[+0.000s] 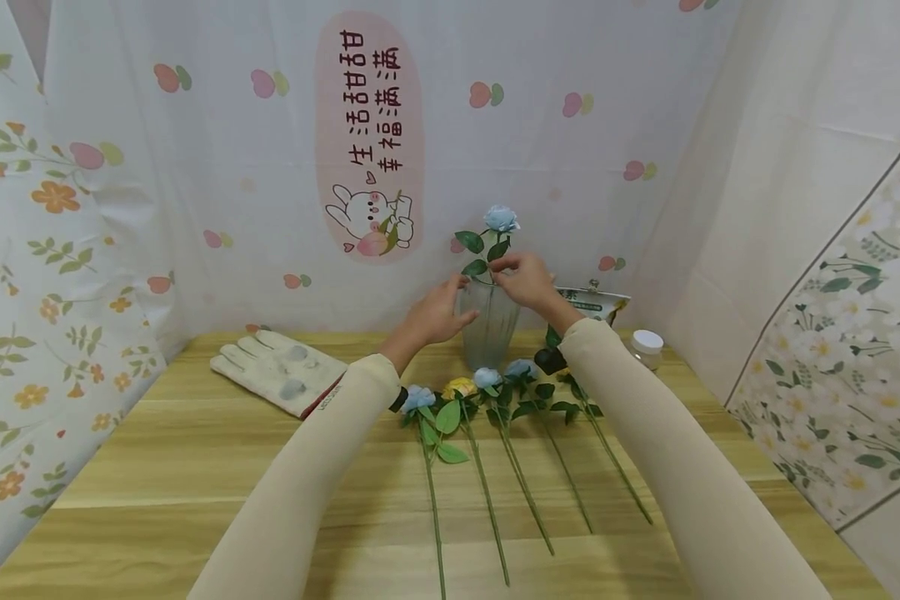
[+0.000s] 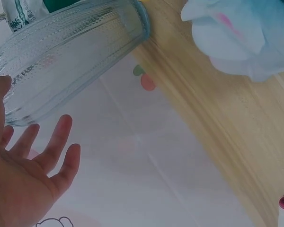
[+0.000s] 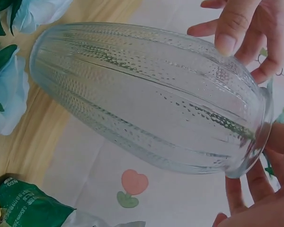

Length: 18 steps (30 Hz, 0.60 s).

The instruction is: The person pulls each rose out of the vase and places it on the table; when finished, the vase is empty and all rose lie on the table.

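Note:
A ribbed clear glass vase (image 1: 489, 321) stands upright at the back of the table. A light blue artificial rose (image 1: 502, 219) with dark green leaves rises above its mouth, and part of its green stem (image 3: 229, 126) shows through the glass in the right wrist view. My right hand (image 1: 523, 279) pinches the rose's stem just over the rim; the fingertips are partly hidden in the right wrist view. My left hand (image 1: 437, 315) is beside the vase's left side, fingers spread and thumb near the glass. In the left wrist view that hand (image 2: 33, 165) holds nothing.
Several blue and yellow roses (image 1: 461, 387) lie in a row before the vase, stems toward me. A work glove (image 1: 281, 371) lies left. Behind my right forearm are a green-white bag (image 1: 592, 302) and a white-lidded jar (image 1: 647, 346).

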### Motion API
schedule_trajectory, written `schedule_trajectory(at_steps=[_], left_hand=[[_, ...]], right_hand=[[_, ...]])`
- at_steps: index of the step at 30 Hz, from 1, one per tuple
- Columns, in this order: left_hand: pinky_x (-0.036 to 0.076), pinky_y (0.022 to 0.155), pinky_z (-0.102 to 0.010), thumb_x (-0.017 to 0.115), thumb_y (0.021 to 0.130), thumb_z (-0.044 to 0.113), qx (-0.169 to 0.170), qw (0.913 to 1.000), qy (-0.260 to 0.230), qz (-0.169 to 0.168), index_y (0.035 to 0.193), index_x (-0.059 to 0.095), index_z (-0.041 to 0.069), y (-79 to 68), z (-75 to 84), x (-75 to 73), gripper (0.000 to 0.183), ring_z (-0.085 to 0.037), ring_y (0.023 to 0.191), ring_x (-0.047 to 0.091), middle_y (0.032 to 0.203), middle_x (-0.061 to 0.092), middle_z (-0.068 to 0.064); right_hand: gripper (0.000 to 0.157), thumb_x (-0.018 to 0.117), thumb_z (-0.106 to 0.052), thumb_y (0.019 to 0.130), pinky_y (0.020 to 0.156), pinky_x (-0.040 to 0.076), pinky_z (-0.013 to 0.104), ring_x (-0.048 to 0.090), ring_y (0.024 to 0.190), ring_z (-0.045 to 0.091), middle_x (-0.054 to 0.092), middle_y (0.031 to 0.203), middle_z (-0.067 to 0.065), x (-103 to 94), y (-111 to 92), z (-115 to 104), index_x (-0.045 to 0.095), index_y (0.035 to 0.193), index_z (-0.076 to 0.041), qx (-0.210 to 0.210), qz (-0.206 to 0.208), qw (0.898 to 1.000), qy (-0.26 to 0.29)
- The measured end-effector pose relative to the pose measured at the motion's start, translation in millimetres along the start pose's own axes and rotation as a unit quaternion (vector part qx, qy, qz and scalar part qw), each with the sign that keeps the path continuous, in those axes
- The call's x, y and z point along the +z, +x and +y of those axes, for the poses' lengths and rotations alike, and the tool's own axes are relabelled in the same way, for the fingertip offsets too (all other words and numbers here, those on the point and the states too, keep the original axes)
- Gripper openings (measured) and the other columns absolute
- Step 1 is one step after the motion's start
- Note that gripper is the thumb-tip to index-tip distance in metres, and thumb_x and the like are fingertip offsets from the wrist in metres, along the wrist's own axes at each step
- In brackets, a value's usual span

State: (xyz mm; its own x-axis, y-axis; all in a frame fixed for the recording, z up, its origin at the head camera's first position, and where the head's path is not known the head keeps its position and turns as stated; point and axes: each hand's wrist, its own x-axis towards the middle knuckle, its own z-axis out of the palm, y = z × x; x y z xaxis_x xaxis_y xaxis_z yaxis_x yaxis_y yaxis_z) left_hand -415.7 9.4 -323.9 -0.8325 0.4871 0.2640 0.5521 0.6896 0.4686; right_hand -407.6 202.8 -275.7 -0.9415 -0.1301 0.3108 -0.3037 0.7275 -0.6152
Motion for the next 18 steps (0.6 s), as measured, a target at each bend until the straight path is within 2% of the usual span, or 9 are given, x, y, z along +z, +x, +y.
schedule_trajectory(at_steps=[2, 4, 7, 12, 18], left_hand=[[0.039, 0.107, -0.045, 0.060, 0.099, 0.039, 0.000, 1.0000, 0.002, 0.001, 0.147, 0.031, 0.010, -0.1, -0.1, 0.0, 0.063, -0.026, 0.136, 0.044, 0.153, 0.042, -0.007], [0.039, 0.107, -0.044, 0.060, 0.099, 0.039, -0.001, 1.0000, 0.003, 0.000, 0.147, 0.031, 0.010, -0.5, 0.4, -0.1, 0.063, -0.025, 0.137, 0.043, 0.153, 0.042, -0.007], [0.039, 0.107, -0.045, 0.059, 0.099, 0.040, -0.006, 1.0000, 0.004, -0.005, 0.148, 0.030, 0.010, -1.4, 1.8, -0.3, 0.064, -0.025, 0.138, 0.042, 0.154, 0.041, -0.007], [0.039, 0.107, -0.047, 0.060, 0.099, 0.039, -0.013, 0.9997, 0.014, -0.012, 0.150, 0.029, 0.012, -4.6, 2.2, 0.3, 0.066, -0.025, 0.138, 0.041, 0.154, 0.040, -0.006], [0.040, 0.106, -0.047, 0.061, 0.099, 0.034, -0.011, 0.9997, 0.018, -0.011, 0.150, 0.031, 0.015, -10.1, -0.6, 0.4, 0.063, -0.026, 0.137, 0.044, 0.153, 0.043, -0.006]], right_hand=[[0.027, 0.060, -0.014, 0.099, 0.111, 0.011, 0.068, 0.048, 0.131, 0.034, 0.062, 0.132, 0.013, -0.1, -0.4, 1.0, 0.070, 0.121, -0.005, -0.014, 0.012, 1.000, 0.010], [0.026, 0.060, -0.011, 0.098, 0.110, 0.029, 0.059, 0.053, 0.125, 0.034, 0.064, 0.129, 0.015, 0.3, -1.3, 0.9, 0.071, 0.120, -0.002, -0.028, 0.017, 0.999, 0.025], [0.024, 0.061, -0.006, 0.097, 0.093, 0.050, 0.048, 0.060, 0.115, 0.032, 0.064, 0.126, 0.017, 1.4, -4.1, -1.7, 0.071, 0.117, 0.001, -0.043, 0.019, 0.998, 0.046], [0.024, 0.062, -0.005, 0.096, 0.080, 0.055, 0.044, 0.067, 0.101, 0.032, 0.064, 0.126, 0.016, 2.1, -10.0, -6.6, 0.071, 0.117, 0.000, -0.049, 0.023, 0.997, 0.051], [0.024, 0.062, -0.005, 0.096, 0.083, 0.054, 0.044, 0.066, 0.106, 0.031, 0.064, 0.121, 0.016, -0.9, -13.9, -11.0, 0.070, 0.118, 0.001, -0.056, 0.054, 0.995, 0.060]])
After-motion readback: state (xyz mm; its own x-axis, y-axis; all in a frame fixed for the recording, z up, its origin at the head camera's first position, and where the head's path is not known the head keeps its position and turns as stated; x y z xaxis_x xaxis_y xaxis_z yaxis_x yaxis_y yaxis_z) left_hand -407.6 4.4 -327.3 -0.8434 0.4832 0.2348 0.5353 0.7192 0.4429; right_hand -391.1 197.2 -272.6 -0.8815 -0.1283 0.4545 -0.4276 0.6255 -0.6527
